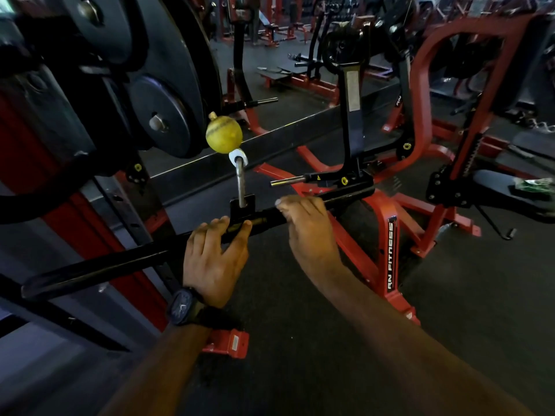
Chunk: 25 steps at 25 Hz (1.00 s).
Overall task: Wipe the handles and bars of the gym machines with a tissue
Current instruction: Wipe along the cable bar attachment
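While gripping the black bar (120, 265) overhand, fingers hooked over the top, thumb laid against the near side: left hand (214, 259). Wrist straight, forearm rising from the bottom edge, black watch (183, 306) strapped on. Just past a black bracket (242, 205) on the same bar: right hand (306, 226), curled over it from above, knuckles up, forearm coming in from lower right. Hands near each other, not touching. Cannot tell whether a tissue sits under either palm; pale speck at the right index tip too small to call.

Bar: long, thin, glossy black, slanting from lower left to upper right in front of the plate-loaded machine, far end meeting a black machine arm (351, 130). Worn brassy patch between the two hands. Upright out of the bracket: metal pin (240, 181), white washer (238, 157), yellow ball (223, 134) on top.

Counts: two hands, one bar held, one watch, one pin, one washer, one yellow ball. Two weight plates (162, 115) readable at left, small in front of large; other dark discs there too blurred to count. One red frame (390, 256) lettered "RN FITNESS" just beyond the right hand; more red machines behind, number unclear.
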Each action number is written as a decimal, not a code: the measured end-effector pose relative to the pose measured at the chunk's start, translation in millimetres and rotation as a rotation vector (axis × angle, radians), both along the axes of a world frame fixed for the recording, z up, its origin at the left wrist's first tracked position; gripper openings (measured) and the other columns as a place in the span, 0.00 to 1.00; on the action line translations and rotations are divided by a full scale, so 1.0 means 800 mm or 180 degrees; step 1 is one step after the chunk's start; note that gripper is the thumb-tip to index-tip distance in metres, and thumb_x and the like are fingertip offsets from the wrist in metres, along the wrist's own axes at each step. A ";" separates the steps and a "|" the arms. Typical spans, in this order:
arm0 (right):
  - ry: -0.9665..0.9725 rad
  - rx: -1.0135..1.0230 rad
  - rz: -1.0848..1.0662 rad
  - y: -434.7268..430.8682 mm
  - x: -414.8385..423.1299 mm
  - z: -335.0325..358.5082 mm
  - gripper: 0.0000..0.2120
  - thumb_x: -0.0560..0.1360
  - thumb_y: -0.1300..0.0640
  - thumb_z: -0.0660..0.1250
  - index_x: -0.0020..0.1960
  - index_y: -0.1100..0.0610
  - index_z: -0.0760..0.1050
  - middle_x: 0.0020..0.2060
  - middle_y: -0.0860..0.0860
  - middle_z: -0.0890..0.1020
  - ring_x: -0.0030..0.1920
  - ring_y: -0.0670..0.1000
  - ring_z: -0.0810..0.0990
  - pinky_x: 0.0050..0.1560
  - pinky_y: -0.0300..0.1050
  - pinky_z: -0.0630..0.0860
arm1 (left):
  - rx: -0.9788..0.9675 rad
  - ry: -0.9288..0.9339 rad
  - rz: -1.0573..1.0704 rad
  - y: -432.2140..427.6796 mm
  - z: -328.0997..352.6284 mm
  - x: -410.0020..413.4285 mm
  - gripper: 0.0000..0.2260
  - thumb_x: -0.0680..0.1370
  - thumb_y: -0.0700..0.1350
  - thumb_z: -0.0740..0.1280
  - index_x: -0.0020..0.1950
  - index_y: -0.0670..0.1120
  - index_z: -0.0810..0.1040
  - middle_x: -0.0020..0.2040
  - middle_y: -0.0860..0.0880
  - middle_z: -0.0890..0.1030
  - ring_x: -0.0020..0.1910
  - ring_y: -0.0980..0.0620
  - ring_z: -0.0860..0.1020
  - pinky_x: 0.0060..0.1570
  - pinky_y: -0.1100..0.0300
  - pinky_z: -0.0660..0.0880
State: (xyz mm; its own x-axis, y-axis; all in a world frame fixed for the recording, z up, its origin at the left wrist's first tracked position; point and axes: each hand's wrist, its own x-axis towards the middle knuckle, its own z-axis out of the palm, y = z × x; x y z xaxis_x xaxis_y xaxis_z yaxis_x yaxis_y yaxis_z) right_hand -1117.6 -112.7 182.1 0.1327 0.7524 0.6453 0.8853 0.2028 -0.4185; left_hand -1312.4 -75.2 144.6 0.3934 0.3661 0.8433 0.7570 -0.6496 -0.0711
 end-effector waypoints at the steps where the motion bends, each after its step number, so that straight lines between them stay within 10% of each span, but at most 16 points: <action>1: -0.0018 0.0010 0.0201 -0.002 -0.007 0.001 0.14 0.75 0.70 0.65 0.58 0.61 0.80 0.56 0.54 0.82 0.57 0.53 0.77 0.61 0.39 0.71 | -0.0006 0.0001 0.0013 0.000 0.000 -0.001 0.16 0.77 0.45 0.66 0.65 0.48 0.73 0.59 0.41 0.70 0.53 0.39 0.72 0.50 0.39 0.76; 10: -0.1108 -0.2228 0.1277 0.071 0.049 0.119 0.06 0.78 0.60 0.69 0.52 0.54 0.83 0.48 0.46 0.85 0.51 0.44 0.82 0.55 0.43 0.77 | 0.0338 0.0016 0.0064 -0.002 0.000 0.000 0.16 0.76 0.45 0.67 0.64 0.47 0.75 0.58 0.40 0.72 0.54 0.40 0.72 0.56 0.45 0.69; 19: -0.0973 -0.2082 0.0890 0.061 0.056 0.122 0.08 0.80 0.60 0.66 0.52 0.55 0.83 0.49 0.47 0.85 0.50 0.42 0.80 0.47 0.26 0.70 | 0.0155 -0.0155 0.0170 -0.009 -0.004 0.008 0.16 0.76 0.47 0.67 0.64 0.49 0.74 0.56 0.40 0.74 0.51 0.41 0.72 0.53 0.46 0.70; 25: -0.1239 -0.2098 0.0819 0.049 0.077 0.127 0.09 0.80 0.61 0.64 0.49 0.54 0.82 0.46 0.47 0.84 0.49 0.48 0.81 0.53 0.47 0.76 | 0.0047 -0.0170 0.0178 -0.007 -0.007 0.015 0.16 0.77 0.48 0.66 0.64 0.50 0.74 0.56 0.41 0.73 0.50 0.42 0.72 0.49 0.44 0.73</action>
State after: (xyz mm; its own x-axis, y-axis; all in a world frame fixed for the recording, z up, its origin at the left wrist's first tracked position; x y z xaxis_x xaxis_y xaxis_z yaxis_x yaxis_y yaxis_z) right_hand -1055.7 -73.9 283.5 -0.2393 0.9707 0.0223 0.9514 0.2390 -0.1942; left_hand -1300.0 -81.2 139.3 0.3269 0.3736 0.8681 0.7951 -0.6052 -0.0389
